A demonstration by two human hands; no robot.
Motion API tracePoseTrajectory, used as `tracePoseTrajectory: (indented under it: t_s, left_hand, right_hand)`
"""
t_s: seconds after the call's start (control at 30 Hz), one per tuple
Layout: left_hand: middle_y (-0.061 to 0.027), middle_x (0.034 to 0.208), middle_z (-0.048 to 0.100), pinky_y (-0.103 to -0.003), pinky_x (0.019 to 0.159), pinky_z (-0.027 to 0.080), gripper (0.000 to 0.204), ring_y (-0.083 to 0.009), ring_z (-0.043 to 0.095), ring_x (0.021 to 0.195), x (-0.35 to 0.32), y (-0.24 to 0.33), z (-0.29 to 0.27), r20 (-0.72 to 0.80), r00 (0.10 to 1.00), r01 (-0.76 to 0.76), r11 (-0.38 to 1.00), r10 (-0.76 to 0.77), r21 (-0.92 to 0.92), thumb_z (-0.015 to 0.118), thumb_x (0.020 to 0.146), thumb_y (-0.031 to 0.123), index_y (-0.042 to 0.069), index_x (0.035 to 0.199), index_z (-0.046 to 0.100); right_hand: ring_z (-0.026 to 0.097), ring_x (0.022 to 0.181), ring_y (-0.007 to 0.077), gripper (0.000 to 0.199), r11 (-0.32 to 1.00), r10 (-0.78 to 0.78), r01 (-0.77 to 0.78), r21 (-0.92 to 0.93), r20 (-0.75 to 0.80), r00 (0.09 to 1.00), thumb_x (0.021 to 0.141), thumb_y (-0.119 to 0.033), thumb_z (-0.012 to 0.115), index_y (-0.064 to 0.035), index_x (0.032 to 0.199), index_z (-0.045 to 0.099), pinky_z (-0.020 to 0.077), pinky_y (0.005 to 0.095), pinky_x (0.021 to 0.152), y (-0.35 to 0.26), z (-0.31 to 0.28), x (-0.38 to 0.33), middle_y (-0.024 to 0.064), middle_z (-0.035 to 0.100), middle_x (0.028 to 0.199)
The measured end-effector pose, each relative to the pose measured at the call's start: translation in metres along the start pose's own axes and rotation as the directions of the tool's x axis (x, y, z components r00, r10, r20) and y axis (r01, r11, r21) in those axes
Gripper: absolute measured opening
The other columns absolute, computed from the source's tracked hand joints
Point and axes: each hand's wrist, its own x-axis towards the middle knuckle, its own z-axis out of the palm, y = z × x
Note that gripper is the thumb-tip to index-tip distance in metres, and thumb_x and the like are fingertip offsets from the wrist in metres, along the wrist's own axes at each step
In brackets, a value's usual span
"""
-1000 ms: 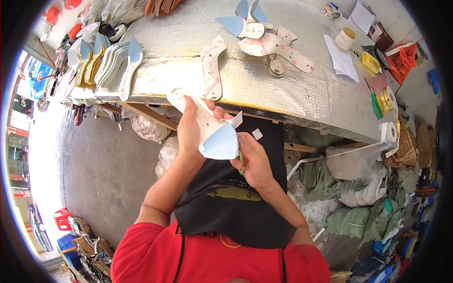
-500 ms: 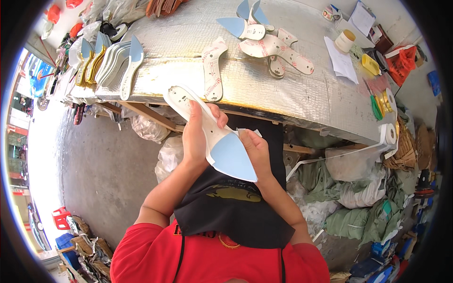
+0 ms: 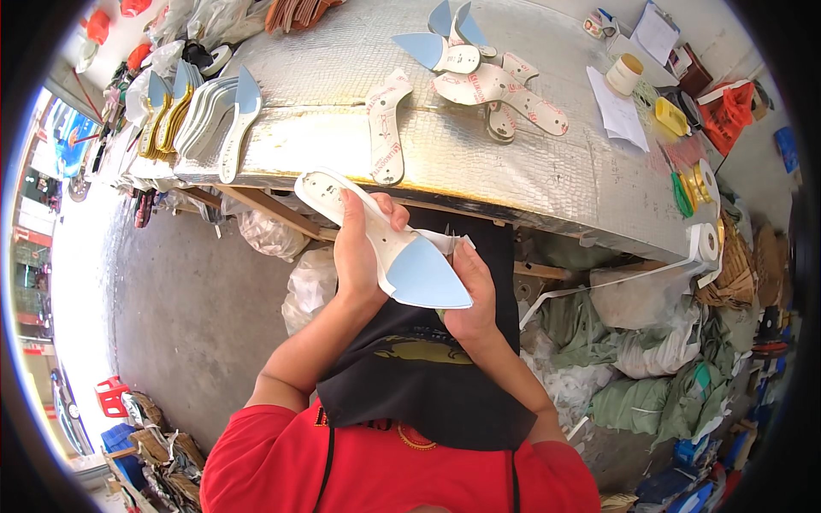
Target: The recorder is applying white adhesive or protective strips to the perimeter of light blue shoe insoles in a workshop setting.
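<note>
My left hand (image 3: pixel 355 252) is closed round the middle of a shoe insole (image 3: pixel 425 275), its thumb lying on top. The insole is white with a light blue pointed toe, tilted with the toe toward my lower right. White edging follows its rim. Beside the toe my right hand (image 3: pixel 472 295) is closed, thumb at the loose end of a white strip (image 3: pixel 449 242). Two thin dark points of what look like small snips (image 3: pixel 449 229) stick up by the strip. A bit of green shows below the right palm; most of that tool is hidden by the hand.
On the silver-covered table (image 3: pixel 308 103) before me lie loose insoles (image 3: pixel 492 90) and a single insole board (image 3: pixel 387 128). Stacked insoles (image 3: pixel 208 115) stand at the left. A tape roll (image 3: pixel 705 242), a yellow-lidded jar (image 3: pixel 624 74) and papers (image 3: pixel 617 111) are at the right.
The insole has turned slightly, its toe swinging up and to the right. My right hand has shifted a little right and rolled, and the dark points now show beside the white strip.
</note>
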Motion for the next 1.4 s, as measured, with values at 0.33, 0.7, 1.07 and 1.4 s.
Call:
tracePoseTrajectory:
  t_s: [0.33,0.7,1.07,1.4]
  left_hand:
    - [-0.0059,0.075,0.051,-0.031,0.067,0.052,0.042,-0.0187,0.053,0.075,0.009,0.011,-0.010,0.040,0.997,0.071,0.961,-0.063,-0.267,0.036,0.101,0.048,0.008,0.090,0.047]
    - [-0.0054,0.076,0.051,-0.034,0.063,0.053,0.044,-0.0181,0.052,0.074,0.001,0.003,-0.008,0.083,0.984,0.173,0.946,-0.156,-0.275,0.033,0.101,0.050,0.009,0.091,0.047]
    - [-0.0054,0.074,0.049,-0.029,0.061,0.047,0.047,-0.0160,0.048,0.066,-0.001,0.007,-0.003,0.082,0.996,0.050,0.997,-0.045,-0.066,0.031,0.102,0.050,0.008,0.089,0.046]
    - [-0.0038,0.077,0.051,-0.025,0.066,0.041,0.040,-0.0108,0.047,0.072,0.000,-0.005,-0.007,0.425,0.899,-0.265,0.908,0.110,0.325,0.049,0.099,0.043,0.005,0.087,0.052]
  right_hand:
    - [0.048,0.059,0.0088,0.026,0.996,0.088,-0.088,0.028,0.006,0.996,0.099,-0.029,0.051,-0.0042,0.105,0.053,0.0351,0.0227,0.049,0.000,-0.011,-0.008,0.0005,0.053,0.083]
    - [0.049,0.055,0.0058,0.023,0.995,0.100,-0.099,-0.010,0.123,0.987,0.098,-0.030,0.054,-0.0069,0.100,0.052,0.0352,0.0198,0.045,0.003,0.010,0.002,0.0007,0.057,0.076]
    - [0.044,0.053,0.0034,0.023,0.990,0.037,-0.024,-0.138,0.093,0.995,0.098,-0.028,0.056,-0.0053,0.096,0.055,0.0310,0.0177,0.044,-0.006,-0.006,0.013,-0.0012,0.052,0.068]
    - [0.041,0.054,0.0030,0.024,0.755,0.241,-0.087,-0.650,0.152,0.958,0.092,-0.023,0.064,-0.0042,0.079,0.056,0.0313,0.0191,0.045,-0.037,-0.010,0.028,-0.0032,0.048,0.066]
